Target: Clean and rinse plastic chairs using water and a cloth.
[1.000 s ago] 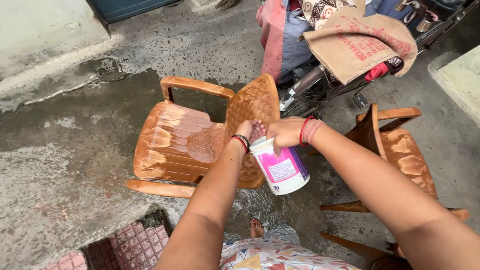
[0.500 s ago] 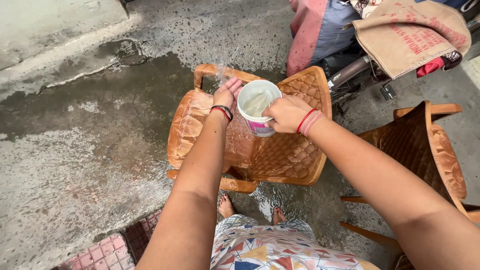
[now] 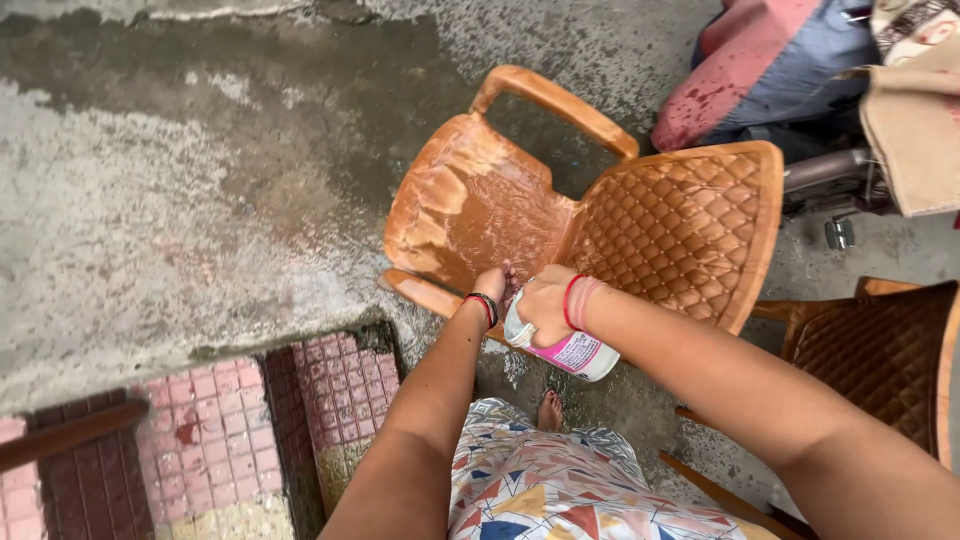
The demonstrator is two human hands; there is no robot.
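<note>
Outdoor yard, rough concrete floor (image 3: 180,230), wet in a dark patch around the work and dry farther left. A recessed pit lined with red tiles (image 3: 300,410) sits lower left.

Orange plastic chair (image 3: 590,215) lies tipped on its side on the wet concrete, seat face toward the camera, quilted back to the right, one armrest up top. The seat is glossy with water. My read: tipped so water sheets off the seat instead of pooling.

White plastic tub (image 3: 565,345) with a pink label is held tilted, mouth pointing toward the chair seat. Right hand (image 3: 548,308) is wrapped around its upper wall near the rim, red threads on the wrist. Left hand (image 3: 492,285), dark bangle on the wrist, sits just beside the tub at the rim; contact looks likely, but I cannot tell whether it grips the tub or only steadies it. Hands are together, close over the lower front edge of the seat, so the tub sits just beside the chair.

Second orange chair (image 3: 880,360) stands at right, apart from the hands. Behind the chairs: a parked two-wheeler (image 3: 820,175) under a pink-and-blue cloth (image 3: 770,60) and a sack (image 3: 915,120). Person's patterned garment and a bare foot show at bottom.
</note>
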